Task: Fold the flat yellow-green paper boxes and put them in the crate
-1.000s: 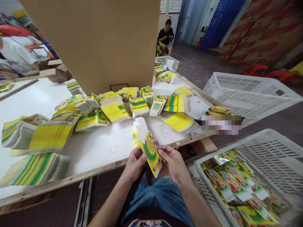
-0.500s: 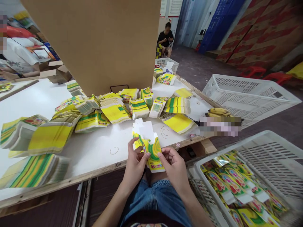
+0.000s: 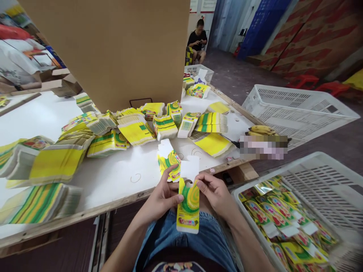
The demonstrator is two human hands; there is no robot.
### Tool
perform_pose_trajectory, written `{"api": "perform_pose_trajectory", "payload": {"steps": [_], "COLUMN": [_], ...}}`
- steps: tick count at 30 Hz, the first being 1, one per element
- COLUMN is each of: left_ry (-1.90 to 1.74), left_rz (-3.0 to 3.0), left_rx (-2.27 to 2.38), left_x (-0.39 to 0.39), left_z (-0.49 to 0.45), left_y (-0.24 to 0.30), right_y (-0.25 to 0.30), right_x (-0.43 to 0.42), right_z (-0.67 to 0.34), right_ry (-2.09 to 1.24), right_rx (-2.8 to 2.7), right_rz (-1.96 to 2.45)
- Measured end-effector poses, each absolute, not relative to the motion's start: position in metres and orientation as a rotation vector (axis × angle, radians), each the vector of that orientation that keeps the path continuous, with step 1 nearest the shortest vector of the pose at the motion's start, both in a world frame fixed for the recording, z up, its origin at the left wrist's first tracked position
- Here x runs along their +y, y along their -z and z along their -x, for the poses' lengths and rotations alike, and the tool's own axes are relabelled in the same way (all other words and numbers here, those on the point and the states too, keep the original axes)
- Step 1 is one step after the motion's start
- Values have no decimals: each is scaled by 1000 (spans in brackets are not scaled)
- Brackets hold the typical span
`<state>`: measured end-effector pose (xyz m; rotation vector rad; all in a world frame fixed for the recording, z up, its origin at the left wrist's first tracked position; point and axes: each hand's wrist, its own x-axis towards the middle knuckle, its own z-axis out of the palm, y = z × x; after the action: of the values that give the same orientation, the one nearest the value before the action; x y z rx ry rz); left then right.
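Note:
A yellow and green printed carton (image 3: 188, 207) is held over my lap, its printed face up and its white flap (image 3: 190, 167) standing at the far end. My left hand (image 3: 163, 194) grips its left edge, thumb on the printed face. At the upper right corner, my right hand (image 3: 215, 192) pinches the carton between thumb and fingers. Just beyond my left fingers, a second carton (image 3: 169, 160) with a raised white flap lies at the table edge. My left index finger overlaps it; whether they touch I cannot tell.
Stacks of flat cartons (image 3: 136, 130) spread across the white table (image 3: 107, 177), before a tall cardboard panel (image 3: 113, 49). Bananas (image 3: 261, 130) lie at its right edge. On my right, a white crate (image 3: 320, 162) holds filled cartons. A person (image 3: 197, 39) sits far back.
The held carton has come away from the second one and moved down towards my lap. The second carton now lies apart on the table. My right hand has shifted to the upper corner.

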<state>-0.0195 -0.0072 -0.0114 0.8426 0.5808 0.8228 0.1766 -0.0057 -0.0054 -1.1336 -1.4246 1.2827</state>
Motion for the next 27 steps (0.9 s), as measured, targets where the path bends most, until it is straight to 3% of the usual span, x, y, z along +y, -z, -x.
{"api": "perform_pose_trajectory", "payload": {"steps": [6,11,17,27], "left_ry": [-840,-847,-840,-867], "left_rz": [-926,-1039,-1039,-1013], "left_rx": [672,722,727,774], "left_x": [-2,-4,-5,-9], "left_z": [17,9,9,-12], "left_y": [18,14,12,7], "right_y": [8,3,2,5], "right_x": [-5,-5,-8,-20], "right_z": [-180,-185,-176,-188], "right_ry": [-1206,-1447,-1088,-905], "right_rx": [-1186,-1432,-1691,-1490], "right_rz": [1171,1298,1513,1397]}}
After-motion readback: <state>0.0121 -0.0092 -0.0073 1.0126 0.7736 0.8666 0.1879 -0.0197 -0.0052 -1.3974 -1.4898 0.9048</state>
